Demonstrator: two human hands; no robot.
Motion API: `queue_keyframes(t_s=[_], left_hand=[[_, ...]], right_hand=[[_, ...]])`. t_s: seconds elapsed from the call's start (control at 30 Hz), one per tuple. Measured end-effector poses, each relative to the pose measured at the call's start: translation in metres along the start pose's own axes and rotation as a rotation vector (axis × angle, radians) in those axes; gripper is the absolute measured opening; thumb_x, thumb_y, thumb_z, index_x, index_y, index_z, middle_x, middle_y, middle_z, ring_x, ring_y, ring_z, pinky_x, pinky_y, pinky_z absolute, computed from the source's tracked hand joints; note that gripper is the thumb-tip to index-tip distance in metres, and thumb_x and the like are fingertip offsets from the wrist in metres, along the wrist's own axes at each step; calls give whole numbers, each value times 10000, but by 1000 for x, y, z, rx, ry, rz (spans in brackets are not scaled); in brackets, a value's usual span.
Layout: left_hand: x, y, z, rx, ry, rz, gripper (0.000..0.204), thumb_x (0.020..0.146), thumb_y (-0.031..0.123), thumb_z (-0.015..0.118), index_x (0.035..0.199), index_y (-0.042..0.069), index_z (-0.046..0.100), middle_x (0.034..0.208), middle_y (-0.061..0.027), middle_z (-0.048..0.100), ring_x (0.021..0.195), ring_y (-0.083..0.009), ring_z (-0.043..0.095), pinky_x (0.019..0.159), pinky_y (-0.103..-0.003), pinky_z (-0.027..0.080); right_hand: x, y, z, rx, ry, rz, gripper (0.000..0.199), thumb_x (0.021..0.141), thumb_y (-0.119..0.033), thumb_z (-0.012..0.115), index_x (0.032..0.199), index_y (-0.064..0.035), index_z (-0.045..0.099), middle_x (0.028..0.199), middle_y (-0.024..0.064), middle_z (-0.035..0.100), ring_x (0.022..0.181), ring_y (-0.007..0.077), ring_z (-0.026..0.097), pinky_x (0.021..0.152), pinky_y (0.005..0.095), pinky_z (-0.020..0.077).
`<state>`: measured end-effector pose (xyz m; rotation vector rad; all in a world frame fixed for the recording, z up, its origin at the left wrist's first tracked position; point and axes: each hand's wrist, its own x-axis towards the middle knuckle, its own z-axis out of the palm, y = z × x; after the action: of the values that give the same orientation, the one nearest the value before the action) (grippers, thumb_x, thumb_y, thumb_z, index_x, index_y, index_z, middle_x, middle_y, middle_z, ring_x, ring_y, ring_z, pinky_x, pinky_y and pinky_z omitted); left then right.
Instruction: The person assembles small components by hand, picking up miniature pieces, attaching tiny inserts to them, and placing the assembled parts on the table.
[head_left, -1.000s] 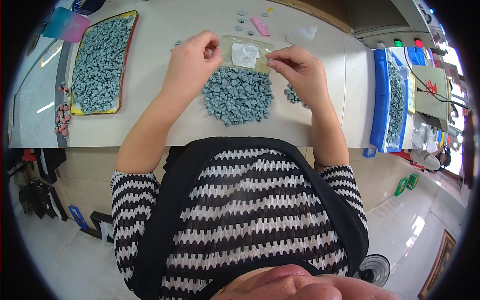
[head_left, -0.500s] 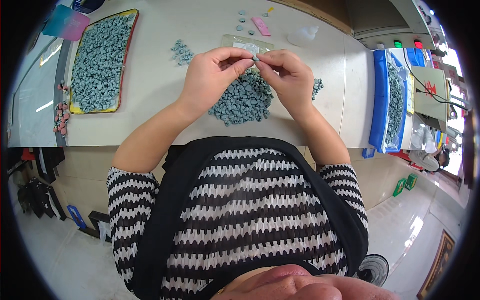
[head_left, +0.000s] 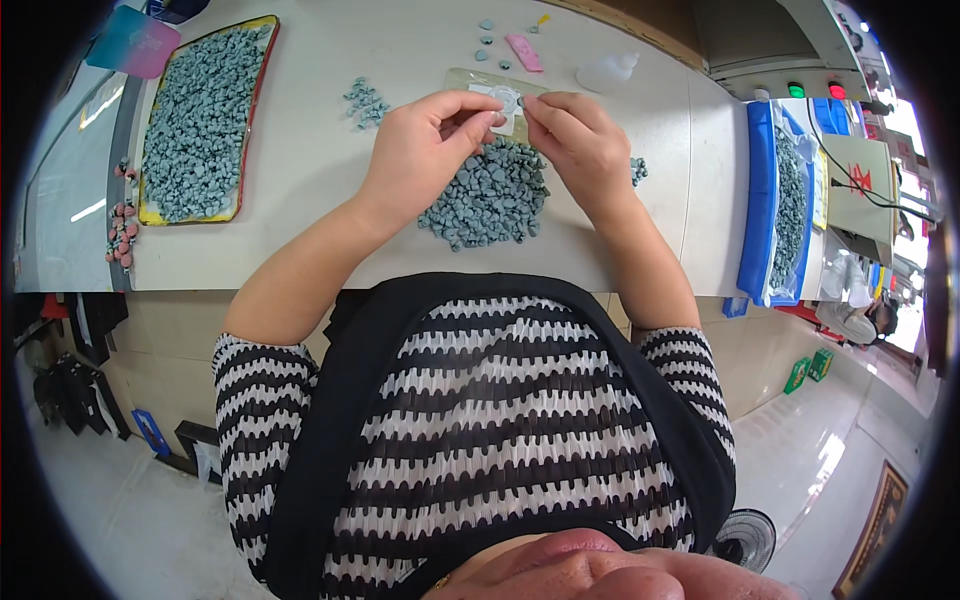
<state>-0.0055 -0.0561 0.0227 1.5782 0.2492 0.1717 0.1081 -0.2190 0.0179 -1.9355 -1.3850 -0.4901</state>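
My left hand [head_left: 425, 145] and my right hand [head_left: 578, 140] meet fingertip to fingertip above a heap of small grey-blue parts [head_left: 487, 197] on the white table [head_left: 300, 200]. Between the fingertips they pinch a tiny grey-blue part [head_left: 519, 101]. Just behind the fingers lies a clear plastic sheet with a white label [head_left: 480, 85], partly hidden by my hands.
A yellow-rimmed tray [head_left: 262, 70] full of grey-blue parts lies at the far left, with pink pieces [head_left: 122, 225] beside it. A small cluster of parts [head_left: 365, 100] sits left of my hands. A blue tray [head_left: 760, 200] of parts stands at the right; a pink strip [head_left: 524, 52] lies farther back.
My hands, first apart on the clear sheet's edges, came together over the heap and now pinch a small part between them. A small cluster of parts left of my hands is now uncovered.
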Motion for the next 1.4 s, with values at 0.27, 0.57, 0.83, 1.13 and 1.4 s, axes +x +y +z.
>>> queue_keyframes(t_s=[0.27,0.57,0.83,1.13,1.4], left_hand=[[6,-7,-9,0,55,91,175,934,117,614,1052,0,669,856,-34,682,738,-75,597,658,-219,484],[6,-4,-8,-91,40,30,193,962,80,562,1092,-47,629,897,-78,683,749,-91,597,685,-227,500],[3,-7,1,300,116,258,171,969,150,574,991,-11,629,781,-29,645,692,-88,573,651,-227,481],[3,-10,5,222,69,132,192,977,174,566,1000,-4,632,763,-15,632,685,-81,565,645,-224,478],[3,-12,6,373,94,341,163,956,134,579,1014,-8,634,794,-69,666,709,-139,625,631,-261,496]], right_hand=[[-3,10,4,-85,-108,-61,320,713,9,739,1024,-55,695,916,61,651,773,224,639,643,327,536],[1,0,7,89,26,120,206,764,-10,731,967,-27,701,848,67,663,702,171,645,631,270,532],[0,-14,0,741,-44,815,155,852,-90,711,955,23,688,786,32,677,685,59,601,632,199,486],[-3,-18,2,796,-71,838,148,860,-97,703,932,30,680,812,34,676,722,59,608,640,202,491],[-4,-21,8,486,32,521,87,770,-2,725,840,12,676,775,70,654,659,111,620,609,239,505]])
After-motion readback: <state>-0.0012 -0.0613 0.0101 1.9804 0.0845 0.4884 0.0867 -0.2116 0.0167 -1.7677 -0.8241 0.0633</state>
